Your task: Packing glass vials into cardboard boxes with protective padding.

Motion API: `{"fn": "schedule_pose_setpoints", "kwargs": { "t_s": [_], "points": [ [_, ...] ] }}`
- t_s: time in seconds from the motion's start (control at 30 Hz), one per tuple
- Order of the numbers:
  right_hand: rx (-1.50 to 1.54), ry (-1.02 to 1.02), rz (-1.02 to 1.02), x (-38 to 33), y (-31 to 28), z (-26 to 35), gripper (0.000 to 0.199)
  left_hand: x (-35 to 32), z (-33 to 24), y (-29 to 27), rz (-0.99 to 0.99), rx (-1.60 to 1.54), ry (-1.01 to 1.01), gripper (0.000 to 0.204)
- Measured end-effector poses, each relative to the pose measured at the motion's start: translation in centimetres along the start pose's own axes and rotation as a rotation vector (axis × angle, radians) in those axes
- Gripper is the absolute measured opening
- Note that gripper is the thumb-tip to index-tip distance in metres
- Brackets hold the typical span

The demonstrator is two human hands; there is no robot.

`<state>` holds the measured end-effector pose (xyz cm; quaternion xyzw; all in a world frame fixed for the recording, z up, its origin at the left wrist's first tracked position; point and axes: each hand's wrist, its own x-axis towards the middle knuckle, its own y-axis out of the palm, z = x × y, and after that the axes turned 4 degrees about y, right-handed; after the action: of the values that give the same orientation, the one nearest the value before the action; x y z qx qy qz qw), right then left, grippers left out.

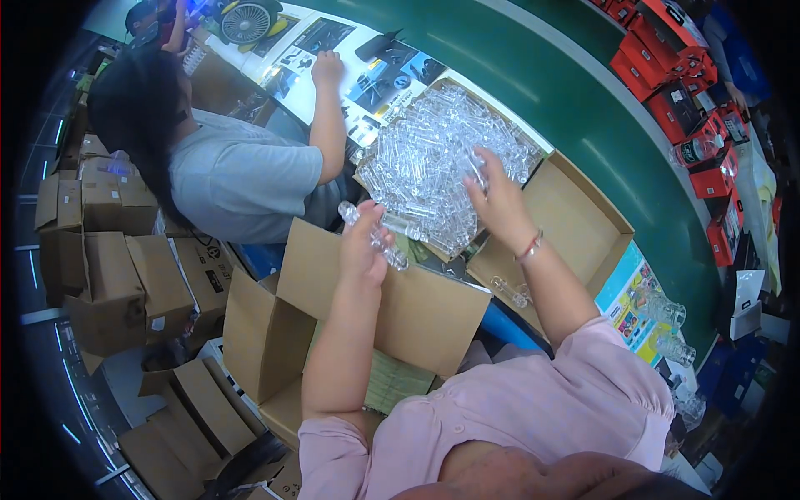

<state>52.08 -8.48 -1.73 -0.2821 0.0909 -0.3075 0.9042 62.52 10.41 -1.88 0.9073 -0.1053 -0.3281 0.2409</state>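
Observation:
My left hand (360, 252) is closed around a clear, knobbed tube-like piece (397, 259), whose two ends stick out past the fingers. Over the right side of a big heap of similar clear pieces (429, 146), my right hand (506, 208) has its thumb and fingers curled about another clear piece (474, 172). That heap fills a shallow cardboard tray on the table. Below my left hand stands an open cardboard box (429, 321) with its flaps spread; greenish sheets (396, 382) show inside.
A shallow cardboard tray (575, 212) right of the heap holds a few loose clear pieces (518, 293). Clear containers (662, 308) stand at the right. A co-worker (242, 167) sits at the left. Cartons (112, 271) stack far left; red boxes (654, 62) line the far right.

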Motion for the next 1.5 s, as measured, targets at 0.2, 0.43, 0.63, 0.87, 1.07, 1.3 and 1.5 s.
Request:
{"fn": "schedule_pose_setpoints", "kwargs": {
  "t_s": [0.2,0.43,0.63,0.87,1.07,1.3,1.5],
  "points": [
    [-0.337,-0.31,-0.15,5.3,1.8,-2.7,0.027,5.0,1.4,4.4,0.023,0.203,0.12,0.025],
    [-0.621,-0.34,-0.203,6.4,3.9,-3.8,0.026,9.8,2.7,6.7,0.05,0.386,0.226,0.027],
    [-0.647,-0.332,-0.214,5.6,2.8,-4.3,0.027,10.0,4.6,8.3,0.026,0.661,0.322,0.028],
    [-0.629,-0.335,-0.17,5.3,2.9,-3.2,0.03,10.0,4.4,8.2,0.119,0.71,0.433,0.029],
    [-0.594,-0.331,-0.166,5.3,2.4,-3.4,0.033,10.4,4.5,7.7,0.14,0.513,0.356,0.025],
    [-0.07,-0.446,-0.229,3.8,0.8,-1.6,0.043,7.8,3.3,8.6,0.243,-0.005,0.174,0.009],
    [0.265,-0.183,0.205,-1.9,1.6,-0.6,0.049,2.0,5.8,8.0,0.28,-0.068,0.038,0.019]
  ]
}}
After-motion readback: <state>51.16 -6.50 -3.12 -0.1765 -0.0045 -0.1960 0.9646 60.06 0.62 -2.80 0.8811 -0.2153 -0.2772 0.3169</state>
